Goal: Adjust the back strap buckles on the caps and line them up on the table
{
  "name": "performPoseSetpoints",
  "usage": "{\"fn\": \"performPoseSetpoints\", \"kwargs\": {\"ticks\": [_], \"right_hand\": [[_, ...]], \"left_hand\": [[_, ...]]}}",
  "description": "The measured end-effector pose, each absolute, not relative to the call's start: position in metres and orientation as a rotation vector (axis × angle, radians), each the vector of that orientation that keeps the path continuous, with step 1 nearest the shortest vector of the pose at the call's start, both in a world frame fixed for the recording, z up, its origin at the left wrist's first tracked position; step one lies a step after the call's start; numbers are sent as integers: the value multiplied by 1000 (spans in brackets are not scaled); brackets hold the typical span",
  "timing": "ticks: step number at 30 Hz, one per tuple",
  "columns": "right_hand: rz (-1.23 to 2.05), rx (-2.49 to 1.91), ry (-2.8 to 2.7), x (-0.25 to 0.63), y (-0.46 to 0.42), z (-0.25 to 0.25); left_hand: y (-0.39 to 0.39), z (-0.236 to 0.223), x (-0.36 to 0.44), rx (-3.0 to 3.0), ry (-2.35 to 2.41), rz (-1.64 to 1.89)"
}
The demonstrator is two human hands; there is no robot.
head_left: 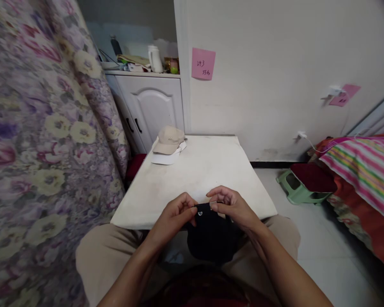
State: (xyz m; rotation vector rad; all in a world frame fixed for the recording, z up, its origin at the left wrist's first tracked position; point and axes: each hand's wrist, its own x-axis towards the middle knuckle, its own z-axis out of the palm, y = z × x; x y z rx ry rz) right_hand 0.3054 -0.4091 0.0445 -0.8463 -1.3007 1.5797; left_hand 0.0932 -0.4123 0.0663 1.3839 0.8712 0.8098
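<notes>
Over my lap, at the table's near edge, hangs a black cap [211, 239], its crown toward me. Its back strap lies along the top, with a small metal buckle [200, 212] showing on it. My left hand [178, 212] pinches the strap just left of the buckle between thumb and fingers. On the other side, my right hand [228, 204] grips the strap's right part, thumb on top and fingers curled. Exactly how the strap end sits in the right fingers is too small to tell.
A beige cap [171, 137] rests on a white cap [166, 159] at the far left of the white table [208, 170]. A floral curtain [51, 149] hangs close on the left. To the right are a green stool [294, 187] and a bed [365, 170] with a striped cover.
</notes>
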Motion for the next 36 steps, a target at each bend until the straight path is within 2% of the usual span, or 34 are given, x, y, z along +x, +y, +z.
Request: {"fn": "performPoseSetpoints", "kwargs": {"ticks": [11, 20, 36], "right_hand": [[1641, -898, -1261, 310, -403, 51], [1601, -922, -1421, 308, -399, 50], [1687, -867, -1391, 302, -398, 45]], "left_hand": [[-404, 56, 93, 1300, 934, 831], [-405, 60, 96, 1425, 1033, 621], [-401, 56, 87, 1319, 977, 708]]}}
